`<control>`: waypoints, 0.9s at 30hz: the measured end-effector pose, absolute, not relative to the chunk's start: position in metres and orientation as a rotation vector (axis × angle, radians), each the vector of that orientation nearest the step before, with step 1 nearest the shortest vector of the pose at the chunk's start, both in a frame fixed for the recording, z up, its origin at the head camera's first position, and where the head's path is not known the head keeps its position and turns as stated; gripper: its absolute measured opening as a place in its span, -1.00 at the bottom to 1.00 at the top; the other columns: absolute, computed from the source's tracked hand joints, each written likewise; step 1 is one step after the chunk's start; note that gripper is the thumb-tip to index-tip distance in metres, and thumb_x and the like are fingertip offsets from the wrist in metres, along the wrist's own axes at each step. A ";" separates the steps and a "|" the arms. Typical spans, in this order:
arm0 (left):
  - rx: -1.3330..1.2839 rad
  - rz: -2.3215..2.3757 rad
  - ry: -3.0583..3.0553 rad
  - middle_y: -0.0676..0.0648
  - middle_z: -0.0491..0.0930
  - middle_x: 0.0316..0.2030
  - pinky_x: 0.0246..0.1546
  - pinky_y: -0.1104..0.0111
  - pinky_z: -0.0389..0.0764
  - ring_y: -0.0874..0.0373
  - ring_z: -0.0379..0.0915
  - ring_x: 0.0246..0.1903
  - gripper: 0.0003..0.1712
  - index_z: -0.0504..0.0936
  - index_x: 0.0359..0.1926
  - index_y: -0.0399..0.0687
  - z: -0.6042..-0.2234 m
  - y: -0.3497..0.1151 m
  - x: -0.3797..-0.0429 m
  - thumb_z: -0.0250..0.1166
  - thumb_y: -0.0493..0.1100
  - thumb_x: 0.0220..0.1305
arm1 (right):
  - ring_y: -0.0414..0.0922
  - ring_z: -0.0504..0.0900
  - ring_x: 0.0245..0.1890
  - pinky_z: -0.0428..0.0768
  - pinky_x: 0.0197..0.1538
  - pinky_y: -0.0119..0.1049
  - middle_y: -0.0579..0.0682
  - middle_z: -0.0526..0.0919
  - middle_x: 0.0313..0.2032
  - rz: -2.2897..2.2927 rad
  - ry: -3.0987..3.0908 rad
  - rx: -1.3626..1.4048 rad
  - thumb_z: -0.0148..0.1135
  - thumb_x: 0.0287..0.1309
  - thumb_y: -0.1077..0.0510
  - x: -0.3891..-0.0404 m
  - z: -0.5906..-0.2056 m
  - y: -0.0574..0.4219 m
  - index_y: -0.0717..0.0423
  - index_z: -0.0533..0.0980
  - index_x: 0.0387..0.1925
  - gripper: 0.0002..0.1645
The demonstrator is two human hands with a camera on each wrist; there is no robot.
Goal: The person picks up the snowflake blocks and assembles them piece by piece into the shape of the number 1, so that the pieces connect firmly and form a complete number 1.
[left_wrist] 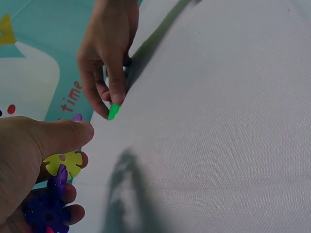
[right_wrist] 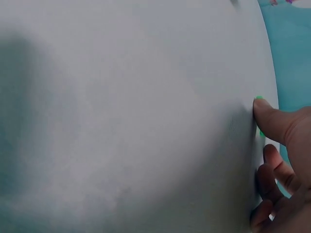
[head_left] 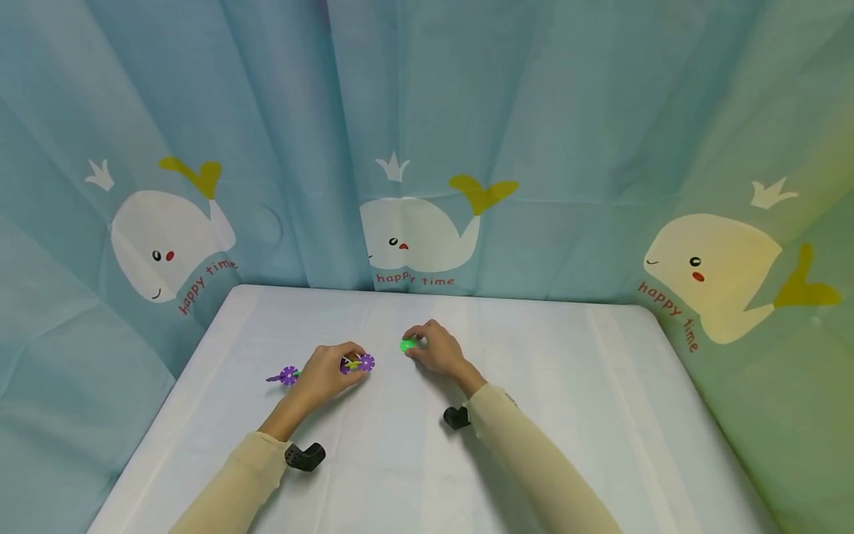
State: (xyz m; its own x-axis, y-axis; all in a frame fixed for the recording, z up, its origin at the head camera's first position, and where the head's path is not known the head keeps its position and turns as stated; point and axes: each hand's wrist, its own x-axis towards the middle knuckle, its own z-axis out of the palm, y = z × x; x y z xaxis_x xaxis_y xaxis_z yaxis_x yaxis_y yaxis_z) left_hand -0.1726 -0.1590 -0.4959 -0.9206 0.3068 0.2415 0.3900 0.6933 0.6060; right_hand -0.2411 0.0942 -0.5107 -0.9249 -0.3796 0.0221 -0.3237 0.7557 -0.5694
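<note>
My left hand (head_left: 325,378) grips a chain of joined plastic snowflake discs, with a purple disc (head_left: 366,362) showing past the fingertips and another purple disc (head_left: 289,375) trailing out on the left. In the left wrist view a yellow disc (left_wrist: 71,162) and a dark blue-purple disc (left_wrist: 46,213) lie against the curled fingers; the palm hides part of the chain. To the right, apart from the chain, my right hand (head_left: 437,350) pinches a single green disc (head_left: 408,345) between thumb and fingers. Only slivers of this green disc (right_wrist: 259,97) show past the thumb in the right wrist view.
Both hands are over a white-covered table (head_left: 567,415). A blue-green curtain (head_left: 567,148) printed with whales stands along its back and sides. A black wrist camera (head_left: 305,457) sits at the left cuff, another black camera (head_left: 457,417) at the right cuff.
</note>
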 end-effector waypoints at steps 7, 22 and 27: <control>-0.576 -1.042 -2.801 -0.07 0.76 -0.21 -0.09 0.11 0.66 0.04 0.68 -0.19 -0.69 0.73 -0.08 -0.10 -0.497 -0.157 -0.173 0.56 -0.19 0.16 | -0.04 0.58 -0.17 0.59 -0.10 -0.06 0.06 0.62 -0.11 -0.891 2.859 -0.560 0.46 0.24 0.11 -0.240 -0.509 0.094 0.07 0.67 0.00 -0.70; -0.534 -0.982 -2.827 -0.07 0.78 -0.19 0.00 0.05 0.64 0.00 0.70 -0.14 -0.66 0.75 -0.05 -0.05 -0.492 -0.145 -0.179 0.57 -0.13 0.16 | -0.17 0.65 -0.36 0.62 -0.19 -0.21 -0.05 0.74 -0.36 -1.245 2.786 -0.532 0.54 0.11 0.24 -0.235 -0.504 0.130 0.14 0.70 -0.04 -0.65; -0.555 -0.996 -2.823 -0.06 0.78 -0.18 0.01 0.03 0.62 0.01 0.69 -0.13 -0.66 0.75 -0.04 -0.04 -0.489 -0.140 -0.182 0.57 -0.14 0.16 | -0.17 0.63 -0.35 0.59 -0.22 -0.24 -0.06 0.73 -0.35 -1.298 2.791 -0.495 0.51 0.15 0.24 -0.227 -0.498 0.147 0.12 0.70 0.03 -0.62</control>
State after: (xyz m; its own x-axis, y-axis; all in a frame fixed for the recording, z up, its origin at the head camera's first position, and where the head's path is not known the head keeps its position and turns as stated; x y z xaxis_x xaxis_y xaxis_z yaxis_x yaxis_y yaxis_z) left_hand -0.1815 -0.1396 -0.4890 -0.9290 0.3054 0.2089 0.3689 0.7201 0.5877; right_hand -0.2266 0.1471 -0.4976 -0.9492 -0.2943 0.1112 -0.2747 0.6029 -0.7490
